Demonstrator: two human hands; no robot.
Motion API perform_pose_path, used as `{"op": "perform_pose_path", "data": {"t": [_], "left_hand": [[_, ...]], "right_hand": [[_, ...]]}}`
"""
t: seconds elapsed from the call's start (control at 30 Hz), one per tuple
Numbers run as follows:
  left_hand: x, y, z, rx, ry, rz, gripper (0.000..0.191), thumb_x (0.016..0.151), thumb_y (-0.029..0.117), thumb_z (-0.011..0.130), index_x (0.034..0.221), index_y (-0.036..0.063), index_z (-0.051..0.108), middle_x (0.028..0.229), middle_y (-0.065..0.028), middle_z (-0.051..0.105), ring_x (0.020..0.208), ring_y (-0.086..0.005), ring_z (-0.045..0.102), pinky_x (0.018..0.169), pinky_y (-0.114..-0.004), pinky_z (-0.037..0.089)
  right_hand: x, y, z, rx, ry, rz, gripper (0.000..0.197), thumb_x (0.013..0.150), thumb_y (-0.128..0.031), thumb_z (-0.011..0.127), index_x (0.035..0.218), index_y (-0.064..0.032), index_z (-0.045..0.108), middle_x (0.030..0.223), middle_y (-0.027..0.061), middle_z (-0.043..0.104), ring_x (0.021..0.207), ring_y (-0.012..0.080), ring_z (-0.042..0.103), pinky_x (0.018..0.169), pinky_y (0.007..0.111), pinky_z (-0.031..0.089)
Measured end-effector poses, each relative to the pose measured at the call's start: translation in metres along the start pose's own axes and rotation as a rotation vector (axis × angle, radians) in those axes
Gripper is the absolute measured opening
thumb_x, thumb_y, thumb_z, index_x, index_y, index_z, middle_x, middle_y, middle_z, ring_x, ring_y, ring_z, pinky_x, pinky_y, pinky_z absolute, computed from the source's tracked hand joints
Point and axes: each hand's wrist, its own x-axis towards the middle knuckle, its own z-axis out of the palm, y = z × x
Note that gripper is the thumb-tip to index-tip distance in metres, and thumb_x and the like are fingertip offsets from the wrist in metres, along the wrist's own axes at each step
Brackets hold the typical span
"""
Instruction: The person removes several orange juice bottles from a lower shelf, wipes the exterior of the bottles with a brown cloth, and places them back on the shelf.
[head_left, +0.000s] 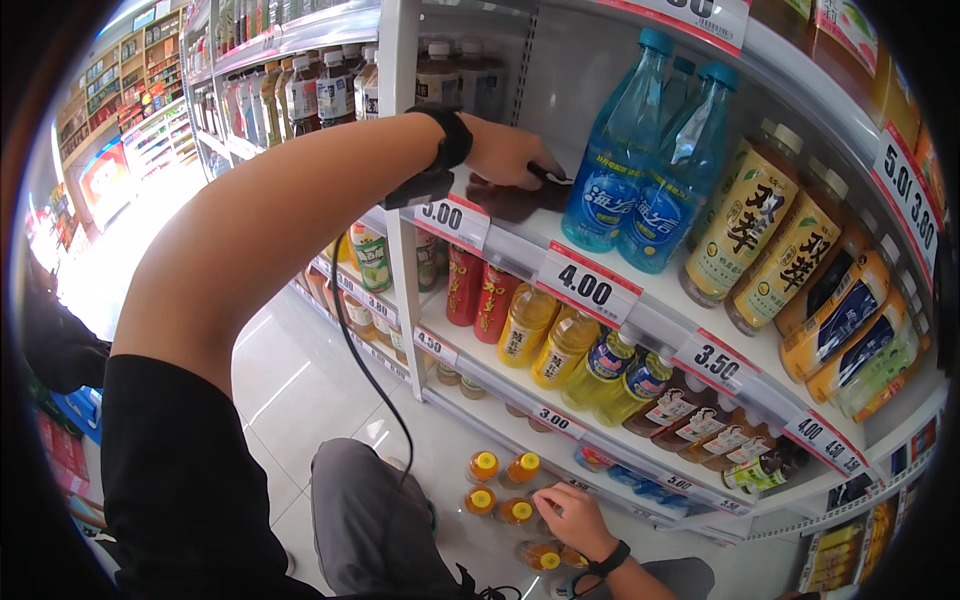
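Note:
My left hand (514, 154) reaches over a white shelf with its fingers bent down, just left of blue-tinted plastic drink bottles (611, 187). A dark patch lies under it on the shelf; whether it is a shadow, a reflection or an object is unclear. Whether the fingers grip anything is hidden. Low down, my right hand (571, 517) has curled fingers beside several orange drink bottles with yellow caps (517, 511). Most of them stand on the tiled floor, while one orange bottle (541, 556) appears tilted near the wrist. Its palm side is hidden.
Yellow-labelled tea bottles (742, 217) stand right of the blue ones. Red cans (495, 304) and yellow drink bottles (529, 326) fill the shelf below. Price strips (589, 283) line the shelf edges. A black cable (360, 360) hangs from my left wrist. A white upright (401, 82) divides the shelving.

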Motion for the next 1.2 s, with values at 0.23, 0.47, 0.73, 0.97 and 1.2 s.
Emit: {"op": "perform_pose_path", "data": {"t": [0.23, 0.47, 0.73, 0.97, 1.2], "left_hand": [[0.010, -0.002, 0.013, -0.035, -0.007, 0.111, 0.046, 0.100, 0.021, 0.047, 0.144, 0.0050, 0.048, 0.139, -0.0217, 0.051, 0.124, -0.0329, 0.053, 0.104, -0.042, 0.045], [0.012, -0.004, 0.032, 0.413, -0.042, 0.404, 0.031, 0.097, 0.020, 0.046, 0.119, 0.0018, 0.059, 0.152, -0.0194, 0.036, 0.144, -0.0406, 0.027, 0.116, -0.052, 0.032], [0.023, -0.010, 0.039, 0.601, -0.147, 0.307, 0.051, 0.100, 0.018, 0.035, 0.146, -0.0008, 0.037, 0.158, -0.0223, 0.024, 0.148, -0.0391, 0.018, 0.121, -0.047, 0.023], [0.013, 0.007, 0.024, 0.242, -0.215, 0.044, 0.058, 0.098, 0.017, 0.032, 0.154, 0.0062, 0.026, 0.163, -0.0162, 0.015, 0.150, -0.0353, 0.013, 0.123, -0.047, 0.016], [-0.014, -0.053, 0.023, 0.360, -0.203, -0.222, 0.067, 0.091, 0.010, 0.037, 0.156, 0.0127, 0.022, 0.162, -0.0149, 0.020, 0.146, -0.0364, 0.026, 0.120, -0.042, 0.024]], "right_hand": [[0.002, 0.007, 0.003, -0.001, -0.028, 0.028, 0.012, 0.089, -0.016, 0.066, 0.094, -0.0049, 0.069, 0.084, 0.0108, 0.066, 0.077, 0.0322, 0.064, 0.066, 0.038, 0.051], [0.012, 0.001, -0.001, -0.036, -0.009, -0.022, 0.011, 0.090, -0.016, 0.065, 0.094, -0.0066, 0.069, 0.085, 0.0098, 0.067, 0.076, 0.0320, 0.065, 0.066, 0.038, 0.052], [0.013, 0.000, 0.018, -0.017, -0.059, -0.043, 0.013, 0.091, -0.019, 0.064, 0.092, -0.0079, 0.070, 0.086, 0.0090, 0.067, 0.076, 0.0317, 0.066, 0.067, 0.039, 0.053], [0.010, 0.016, 0.017, -0.025, -0.079, -0.029, 0.013, 0.090, -0.020, 0.064, 0.094, -0.0087, 0.070, 0.087, 0.0094, 0.068, 0.078, 0.0317, 0.066, 0.069, 0.039, 0.053], [0.008, 0.010, 0.011, -0.017, -0.053, -0.050, 0.013, 0.090, -0.019, 0.064, 0.093, -0.0088, 0.070, 0.086, 0.0098, 0.068, 0.077, 0.0323, 0.066, 0.068, 0.040, 0.053]]}}
